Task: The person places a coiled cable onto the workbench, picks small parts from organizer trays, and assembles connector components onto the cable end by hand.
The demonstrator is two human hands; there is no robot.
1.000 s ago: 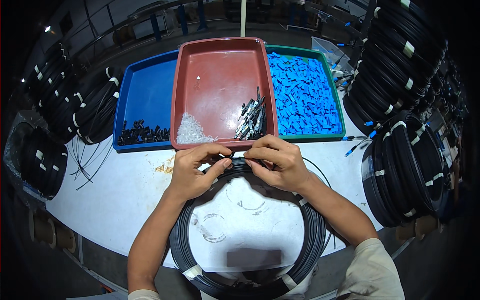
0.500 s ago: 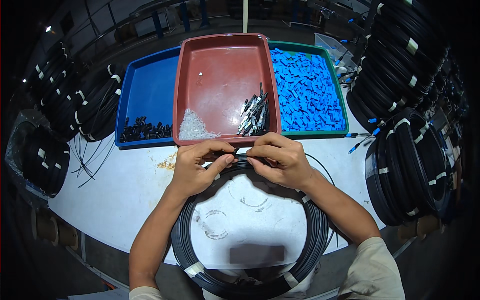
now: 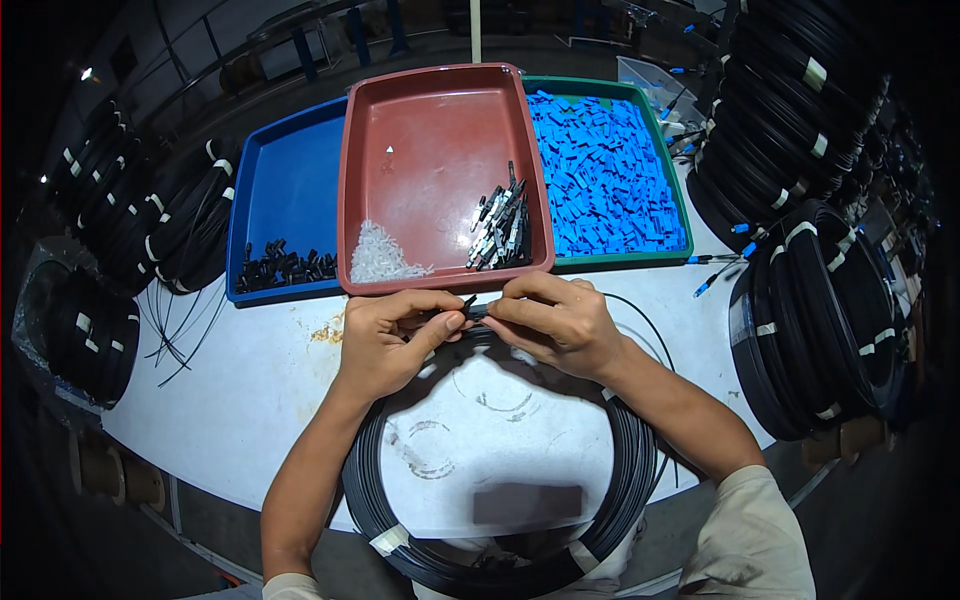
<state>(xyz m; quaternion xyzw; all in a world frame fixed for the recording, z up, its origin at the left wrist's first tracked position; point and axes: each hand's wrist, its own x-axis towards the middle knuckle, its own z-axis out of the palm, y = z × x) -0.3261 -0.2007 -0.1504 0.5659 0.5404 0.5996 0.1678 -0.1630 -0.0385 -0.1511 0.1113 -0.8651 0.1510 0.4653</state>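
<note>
White table (image 3: 230, 400) with open room at left, black cable coil (image 3: 632, 465) overhanging its near edge. Pinched in left hand (image 3: 392, 337), over the coil's far side by the red tray (image 3: 440, 170): small black part (image 3: 470, 301). Beside it, nearly closed right hand (image 3: 563, 322); cannot tell its contents, hidden by fingers.

Ahead of the fingers of the left hand (image 3: 395, 335) and right hand (image 3: 555, 325), the near wall of the red tray (image 3: 450, 283) bars low travel; passage lies above its rim. Forward-left, the blue tray (image 3: 285, 297) forms a similar barrier; forward-right, the green tray (image 3: 625, 260) does likewise. Left of the fingers, bare table (image 3: 235, 400) gives lateral clearance as far as loose cable ends (image 3: 165, 350). Right of them, a thin strand (image 3: 654, 332) arcs across the tabletop before the large coils (image 3: 765, 340). Nearer the body, the cable coil (image 3: 362, 480) encircles free space, with the forearms (image 3: 308, 470) at either side.
</note>
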